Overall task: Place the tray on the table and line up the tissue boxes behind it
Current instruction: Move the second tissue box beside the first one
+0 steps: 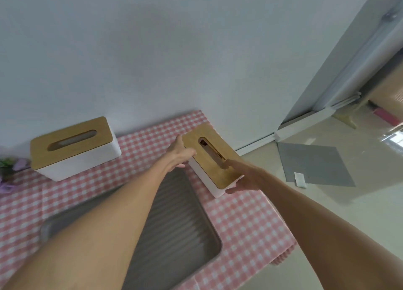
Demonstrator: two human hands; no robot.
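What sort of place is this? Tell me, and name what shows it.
Probably a room in a home, though I can't be sure. A table against a plain white wall wears a pink checked tablecloth, two wood-lidded tissue boxes stand on it, and a glossy tiled floor runs to a doorway.

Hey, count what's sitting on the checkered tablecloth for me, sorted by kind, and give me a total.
Tissue boxes: 2, one at the back left and one at the right held between the left hand and right hand
Trays: 1, grey and ribbed
Flower bunches: 1, purple, at the left edge
Total: 4
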